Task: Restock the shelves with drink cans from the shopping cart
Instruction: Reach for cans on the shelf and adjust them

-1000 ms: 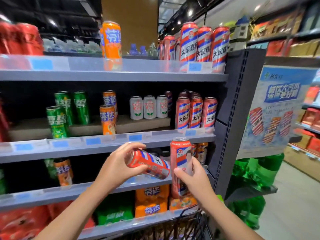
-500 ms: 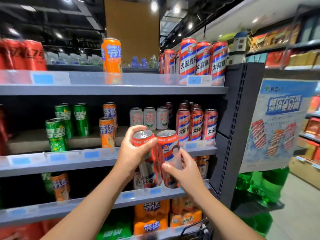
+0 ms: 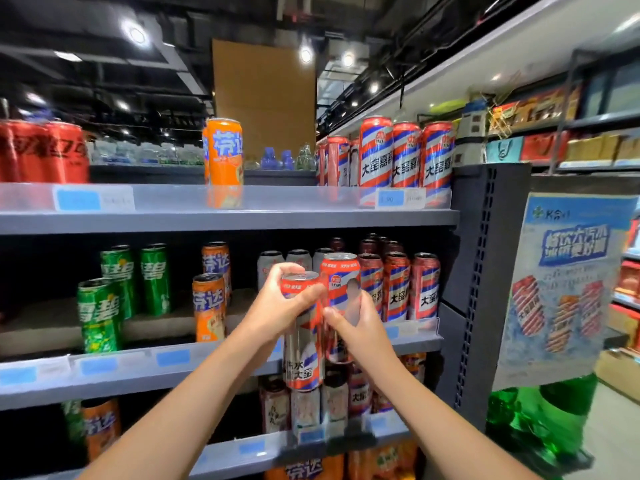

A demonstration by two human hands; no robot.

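place: shop | shelves [image 3: 228, 221] of cans [image 3: 407, 154], price tags [image 3: 390, 199], probably promo poster [image 3: 564, 285]

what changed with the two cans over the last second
The left hand turned its red striped can from lying sideways to upright and raised it. The right hand lifted its can beside it, up to the middle shelf. Both hands kept their grip; the shelved cans stayed put.

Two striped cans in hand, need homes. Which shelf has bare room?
Middle shelf: open between the green cans and orange cans. Top shelf: bare between the orange can and striped cans. Crowded: the middle shelf's striped rows.
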